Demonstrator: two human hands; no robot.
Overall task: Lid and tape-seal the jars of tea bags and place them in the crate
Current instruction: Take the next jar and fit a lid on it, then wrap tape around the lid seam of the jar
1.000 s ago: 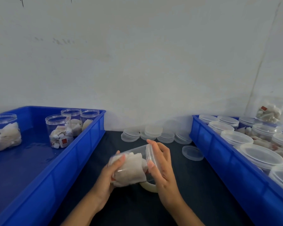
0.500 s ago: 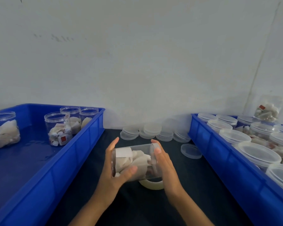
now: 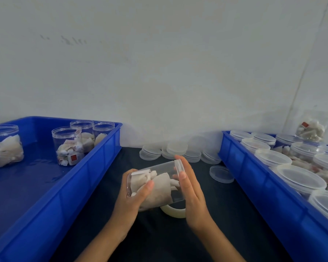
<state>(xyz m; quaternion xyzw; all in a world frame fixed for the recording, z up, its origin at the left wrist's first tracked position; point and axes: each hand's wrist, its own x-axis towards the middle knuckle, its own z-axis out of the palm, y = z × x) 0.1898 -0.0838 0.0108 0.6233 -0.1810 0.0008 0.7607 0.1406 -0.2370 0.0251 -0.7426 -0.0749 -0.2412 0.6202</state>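
Jar in hand (image 3: 155, 186): I held it on its side above the table (image 3: 159, 239), lid (image 3: 179, 166) on.
Left hand (image 3: 133, 195): grip curled round the base end.
Right hand (image 3: 189, 188): fingers straight, pressing the lid end.
Tape roll (image 3: 173, 211): on the table under the jar.
Done: right crate (image 3: 254, 178) held lidded jars.
Left: four open jars (image 3: 68, 146) waited in the left crate (image 3: 95, 167).

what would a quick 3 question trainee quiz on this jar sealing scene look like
1. True or false: the held jar stands upright on the table.
2. What lies on the dark table just under the jar?
3. How many open jars stand in the left crate: (a) two (b) four (c) six?

Key
1. False: it lies sideways between the left hand and right hand.
2. The tape roll.
3. (b) four.
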